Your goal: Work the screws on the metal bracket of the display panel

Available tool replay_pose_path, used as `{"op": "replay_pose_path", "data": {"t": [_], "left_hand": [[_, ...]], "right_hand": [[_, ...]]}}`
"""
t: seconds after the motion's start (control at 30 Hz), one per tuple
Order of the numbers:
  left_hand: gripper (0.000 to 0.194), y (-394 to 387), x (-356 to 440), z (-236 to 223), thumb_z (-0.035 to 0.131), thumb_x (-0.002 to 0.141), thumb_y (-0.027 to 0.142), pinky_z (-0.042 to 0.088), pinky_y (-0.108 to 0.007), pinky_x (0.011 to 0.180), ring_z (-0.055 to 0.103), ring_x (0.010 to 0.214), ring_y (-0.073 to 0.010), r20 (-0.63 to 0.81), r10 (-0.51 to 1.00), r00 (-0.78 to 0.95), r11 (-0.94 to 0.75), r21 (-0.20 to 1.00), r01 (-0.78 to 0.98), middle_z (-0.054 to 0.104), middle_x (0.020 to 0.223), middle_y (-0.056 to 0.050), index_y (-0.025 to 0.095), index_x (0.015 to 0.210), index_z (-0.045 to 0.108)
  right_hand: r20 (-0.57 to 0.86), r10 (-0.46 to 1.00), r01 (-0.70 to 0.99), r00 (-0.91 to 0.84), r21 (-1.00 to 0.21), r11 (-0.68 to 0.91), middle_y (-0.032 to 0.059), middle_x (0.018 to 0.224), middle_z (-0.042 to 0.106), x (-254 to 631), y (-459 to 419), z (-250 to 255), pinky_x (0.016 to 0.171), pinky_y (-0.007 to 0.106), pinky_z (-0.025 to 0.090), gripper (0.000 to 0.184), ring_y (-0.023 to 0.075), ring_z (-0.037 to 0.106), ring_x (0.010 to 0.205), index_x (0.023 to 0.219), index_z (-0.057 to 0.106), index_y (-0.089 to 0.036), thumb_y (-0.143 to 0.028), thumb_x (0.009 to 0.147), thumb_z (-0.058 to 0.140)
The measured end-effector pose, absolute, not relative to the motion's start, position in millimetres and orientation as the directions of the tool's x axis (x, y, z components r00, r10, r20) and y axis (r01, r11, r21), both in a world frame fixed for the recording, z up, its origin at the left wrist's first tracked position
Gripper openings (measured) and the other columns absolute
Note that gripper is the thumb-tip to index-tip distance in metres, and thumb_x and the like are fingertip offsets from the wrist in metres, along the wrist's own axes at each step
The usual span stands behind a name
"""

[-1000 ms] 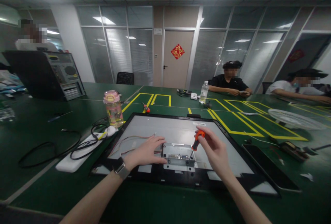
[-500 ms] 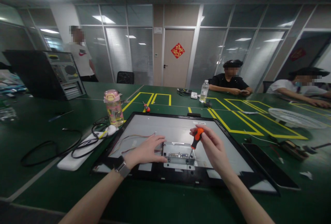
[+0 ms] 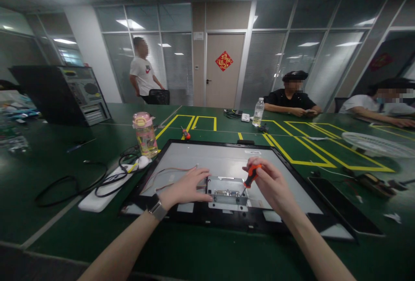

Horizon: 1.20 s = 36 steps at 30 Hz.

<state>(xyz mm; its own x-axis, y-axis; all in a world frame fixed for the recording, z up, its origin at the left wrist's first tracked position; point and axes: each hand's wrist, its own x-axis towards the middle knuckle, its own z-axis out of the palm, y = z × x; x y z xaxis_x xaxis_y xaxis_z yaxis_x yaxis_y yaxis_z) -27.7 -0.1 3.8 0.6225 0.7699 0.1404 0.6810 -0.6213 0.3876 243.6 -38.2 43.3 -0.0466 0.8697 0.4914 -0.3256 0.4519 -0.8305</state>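
silver metal bracket [image 3: 228, 206], lower centre of frame: seated on black-framed grey panel [image 3: 220, 158]; left edge apparently touched by left hand [image 3: 186, 188], fingers spread. orange-and-black screwdriver [image 3: 252, 177], right of centre: clasped in right hand [image 3: 274, 182], tip at bracket. screw work seemingly under way; remainder cannot be told.
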Motion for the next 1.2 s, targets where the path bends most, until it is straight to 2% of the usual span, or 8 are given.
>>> {"op": "replay_pose_path", "data": {"t": [0.13, 0.37, 0.53, 0.63, 0.77, 0.97, 1.1, 1.2], "left_hand": [[0.079, 0.7, -28.5, 1.7, 0.069, 0.073, 0.065, 0.021, -0.047, 0.117, 0.037, 0.136, -0.0312, 0.146, 0.769, 0.623, -0.624, 0.385, 0.68, 0.043, 0.147, -0.01, 0.023, 0.136, 0.048], [0.079, 0.7, -28.7, 2.1, 0.068, 0.073, 0.065, 0.021, -0.048, 0.117, 0.037, 0.136, -0.0314, 0.144, 0.768, 0.624, -0.624, 0.387, 0.679, 0.043, 0.147, -0.01, 0.022, 0.136, 0.048], [0.081, 2.7, -30.9, -2.0, 0.065, 0.073, 0.069, 0.021, -0.049, 0.117, 0.034, 0.138, -0.0333, 0.15, 0.766, 0.626, -0.627, 0.392, 0.673, 0.041, 0.149, -0.01, 0.024, 0.137, 0.047], [0.081, 2.4, -30.8, -0.9, 0.065, 0.073, 0.069, 0.019, -0.049, 0.118, 0.035, 0.138, -0.0323, 0.148, 0.762, 0.631, -0.63, 0.394, 0.669, 0.041, 0.149, -0.01, 0.024, 0.137, 0.047], [0.08, 1.1, -30.0, 1.5, 0.066, 0.072, 0.069, 0.019, -0.047, 0.118, 0.037, 0.137, -0.031, 0.153, 0.76, 0.632, -0.633, 0.396, 0.666, 0.042, 0.147, -0.01, 0.024, 0.137, 0.047], [0.079, 0.9, -29.7, 1.0, 0.066, 0.073, 0.068, 0.019, -0.048, 0.118, 0.037, 0.137, -0.0306, 0.15, 0.762, 0.629, -0.63, 0.392, 0.67, 0.042, 0.148, -0.01, 0.023, 0.136, 0.048], [0.077, 0.8, -29.0, 1.8, 0.067, 0.074, 0.065, 0.018, -0.048, 0.118, 0.037, 0.137, -0.0314, 0.147, 0.762, 0.631, -0.631, 0.387, 0.672, 0.043, 0.147, -0.01, 0.023, 0.136, 0.048], [0.078, 0.1, -29.1, 2.5, 0.067, 0.073, 0.066, 0.019, -0.048, 0.118, 0.036, 0.137, -0.0321, 0.136, 0.766, 0.628, -0.624, 0.391, 0.677, 0.042, 0.148, -0.01, 0.023, 0.136, 0.048]], "right_hand": [[0.448, 0.89, -0.374, -0.083, -0.842, 0.389, 0.0047, 0.089, 0.067, 243.2, -39.7, 45.0, 0.081, 0.037, 0.051, 0.022, 0.0205, 0.062, 0.088, 0.1, 0.071, -0.028, -0.042, 0.083, 0.067], [0.49, 0.872, -0.323, -0.008, -0.826, 0.461, 0.0022, 0.094, 0.064, 246.1, -34.7, 40.4, 0.085, 0.037, 0.05, 0.016, 0.0187, 0.062, 0.088, 0.082, 0.074, -0.028, -0.041, 0.074, 0.077], [0.441, 0.897, -0.331, -0.038, -0.852, 0.405, 0.0049, 0.091, 0.069, 246.7, -35.7, 40.7, 0.082, 0.039, 0.052, 0.027, 0.0215, 0.064, 0.089, 0.104, 0.071, -0.028, -0.043, 0.081, 0.069], [0.451, 0.891, -0.329, -0.047, -0.85, 0.413, 0.0059, 0.096, 0.068, 245.5, -37.0, 42.1, 0.084, 0.04, 0.052, 0.022, 0.0224, 0.065, 0.091, 0.098, 0.072, -0.027, -0.044, 0.084, 0.065], [0.512, 0.859, -0.276, 0.007, -0.825, 0.494, 0.0036, 0.095, 0.066, 246.4, -35.6, 40.8, 0.085, 0.041, 0.052, 0.018, 0.0213, 0.065, 0.086, 0.084, 0.073, -0.028, -0.044, 0.076, 0.073], [0.475, 0.877, -0.323, -0.074, -0.843, 0.429, 0.0049, 0.088, 0.069, 245.1, -37.4, 41.2, 0.078, 0.038, 0.053, 0.024, 0.0207, 0.065, 0.085, 0.104, 0.071, -0.029, -0.042, 0.085, 0.065], [0.5, 0.865, -0.314, -0.049, -0.829, 0.462, 0.004, 0.096, 0.068, 244.6, -36.5, 40.3, 0.085, 0.039, 0.052, 0.017, 0.0209, 0.065, 0.09, 0.089, 0.074, -0.028, -0.042, 0.08, 0.071], [0.503, 0.863, -0.284, -0.046, -0.835, 0.471, 0.0023, 0.092, 0.067, 246.3, -36.2, 40.7, 0.083, 0.038, 0.053, 0.017, 0.0202, 0.065, 0.087, 0.087, 0.074, -0.028, -0.039, 0.074, 0.077]]}}
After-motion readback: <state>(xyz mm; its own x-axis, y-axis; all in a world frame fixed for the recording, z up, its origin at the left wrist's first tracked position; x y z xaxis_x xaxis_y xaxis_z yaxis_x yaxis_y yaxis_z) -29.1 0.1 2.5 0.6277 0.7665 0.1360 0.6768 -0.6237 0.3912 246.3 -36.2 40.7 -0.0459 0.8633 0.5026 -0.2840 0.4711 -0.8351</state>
